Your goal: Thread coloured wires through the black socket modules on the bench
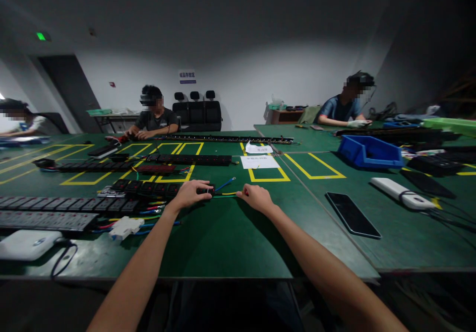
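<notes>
With left hand (193,194), gripping wire end of black socket strip (151,188) between thumb and fingers. With right hand (255,197), pinching at yellow wire (227,193) and green wire (224,196); hard to tell under fingertips whether both or just one. Lying on green table (230,245), running left from left hand, with ring-tipped blue wire (225,184) sticking out loose.

Probably stiff and moderately heavy along strip, smooth-cased, slightly slippery; light and springy at wires. Best held by rigid housing near end, and by insulation, not terminals; likely weakest at wire joints.

Readable on wall sign (187,75): 成品存放区. Printed but too small to read: white sheet (260,162), curled sheet (258,148) behind it. Illegible too: round logo on white device (26,245) at left. Can't make out any brand on strip.
</notes>
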Tool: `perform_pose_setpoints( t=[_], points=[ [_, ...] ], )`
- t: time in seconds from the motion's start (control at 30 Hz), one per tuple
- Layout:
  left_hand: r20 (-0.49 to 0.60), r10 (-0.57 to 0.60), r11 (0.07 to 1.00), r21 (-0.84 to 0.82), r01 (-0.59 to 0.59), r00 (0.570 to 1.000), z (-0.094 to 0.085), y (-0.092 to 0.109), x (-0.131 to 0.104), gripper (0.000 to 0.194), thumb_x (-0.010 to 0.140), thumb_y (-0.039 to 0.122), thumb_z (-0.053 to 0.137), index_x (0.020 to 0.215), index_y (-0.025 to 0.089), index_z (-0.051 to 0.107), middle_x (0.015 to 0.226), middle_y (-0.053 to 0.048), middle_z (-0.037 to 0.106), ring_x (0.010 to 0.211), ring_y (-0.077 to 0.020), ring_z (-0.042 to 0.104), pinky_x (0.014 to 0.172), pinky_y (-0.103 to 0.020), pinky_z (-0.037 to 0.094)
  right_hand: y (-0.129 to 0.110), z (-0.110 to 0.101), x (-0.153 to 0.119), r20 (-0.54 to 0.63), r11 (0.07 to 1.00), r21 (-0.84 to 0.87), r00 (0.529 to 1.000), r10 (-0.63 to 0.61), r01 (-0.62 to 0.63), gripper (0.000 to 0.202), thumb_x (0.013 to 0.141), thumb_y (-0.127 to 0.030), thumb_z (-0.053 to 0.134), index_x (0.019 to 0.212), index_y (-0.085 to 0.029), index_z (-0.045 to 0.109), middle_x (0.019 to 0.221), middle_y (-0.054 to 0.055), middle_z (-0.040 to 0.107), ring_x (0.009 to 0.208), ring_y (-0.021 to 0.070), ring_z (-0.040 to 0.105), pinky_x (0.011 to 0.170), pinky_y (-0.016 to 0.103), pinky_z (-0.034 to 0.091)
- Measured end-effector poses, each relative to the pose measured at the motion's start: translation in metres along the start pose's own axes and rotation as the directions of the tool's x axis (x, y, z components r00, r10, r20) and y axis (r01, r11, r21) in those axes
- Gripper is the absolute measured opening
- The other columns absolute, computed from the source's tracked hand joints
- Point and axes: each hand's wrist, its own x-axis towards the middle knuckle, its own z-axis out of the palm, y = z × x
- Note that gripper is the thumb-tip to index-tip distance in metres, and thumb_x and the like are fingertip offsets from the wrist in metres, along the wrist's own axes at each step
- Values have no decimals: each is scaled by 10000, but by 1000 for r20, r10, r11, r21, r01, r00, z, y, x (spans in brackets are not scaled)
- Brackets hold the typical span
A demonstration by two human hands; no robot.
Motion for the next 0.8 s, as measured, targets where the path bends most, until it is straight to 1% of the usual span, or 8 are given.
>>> perform_pose_setpoints(
  t=[0.17, 0.3, 0.37, 0.47, 0.57, 0.63, 0.7, 0.8],
  points=[
    [-11, 0, 1000, 13, 1, 1000, 1, 3, 0, 389, 969, 449, 654, 1250, 181, 653, 1364, -114, 620, 1239, -282, 598, 1069, -546, 470, 0, 0, 0, -5, 1000, -1, 1000, -5, 5, 414, 1001, -610, 479, 1003, -241, 668, 985, 72, 746, 895, 241, 703, 690, 280, 410],
    [-42, -1, 1000, 25, 2, 999, 2, 7, -1, 411, 972, 474, 642, 1263, 184, 649, 1366, -115, 622, 1252, -285, 592, 1078, -549, 459, 0, 0, -1, -7, 1000, 0, 1000, -11, 11, 417, 1004, -610, 475, 993, -238, 661, 975, 69, 746, 878, 233, 700, 675, 273, 397],
    [-60, -9, 999, 32, 10, 998, 3, 9, -2, 450, 968, 505, 636, 1287, 188, 641, 1358, -116, 631, 1250, -286, 596, 1084, -550, 450, 0, 0, -1, -7, 1000, -1, 1000, -12, 12, 419, 1007, -611, 471, 987, -236, 658, 971, 69, 746, 873, 229, 699, 675, 273, 394],
    [-88, -39, 998, 40, 42, 995, 3, 11, -4, 564, 952, 562, 630, 1376, 192, 587, 1325, -124, 651, 1197, -288, 628, 1063, -550, 461, 0, -1, -1, -5, 1000, -3, 1000, -11, 11, 412, 1010, -605, 472, 983, -237, 655, 974, 67, 748, 877, 226, 700, 679, 273, 392],
    [-113, -61, 997, 32, 65, 992, 2, 12, -4, 619, 948, 568, 633, 1434, 198, 528, 1298, -123, 658, 1142, -283, 651, 1028, -543, 488, 0, -1, -1, -2, 1000, -4, 1000, -10, 10, 407, 1008, -602, 478, 983, -238, 656, 976, 64, 749, 883, 226, 702, 681, 273, 394],
    [-122, -61, 998, 19, 64, 991, 2, 11, -4, 567, 962, 528, 634, 1409, 193, 537, 1276, -115, 660, 1105, -266, 662, 996, -519, 515, 0, -2, -1, -1, 1000, -6, 1000, -11, 11, 412, 1007, -607, 476, 984, -238, 657, 975, 63, 749, 883, 228, 704, 677, 274, 394],
    [-120, -51, 999, 7, 53, 991, 3, 11, -4, 474, 973, 483, 636, 1333, 180, 585, 1238, -104, 665, 1066, -247, 667, 965, -492, 537, 0, -2, -1, -2, 1000, -9, 1000, -12, 12, 416, 1007, -610, 473, 984, -238, 658, 974, 64, 749, 885, 231, 705, 672, 276, 392],
    [-108, -23, 1000, -8, 23, 994, 3, 9, -3, 361, 975, 441, 646, 1213, 171, 645, 1222, -95, 665, 1081, -241, 653, 970, -484, 536, 0, -1, -1, -5, 1000, -12, 1000, -15, 15, 412, 1008, -606, 473, 986, -238, 655, 979, 64, 749, 893, 234, 704, 667, 277, 389]
  ],
)
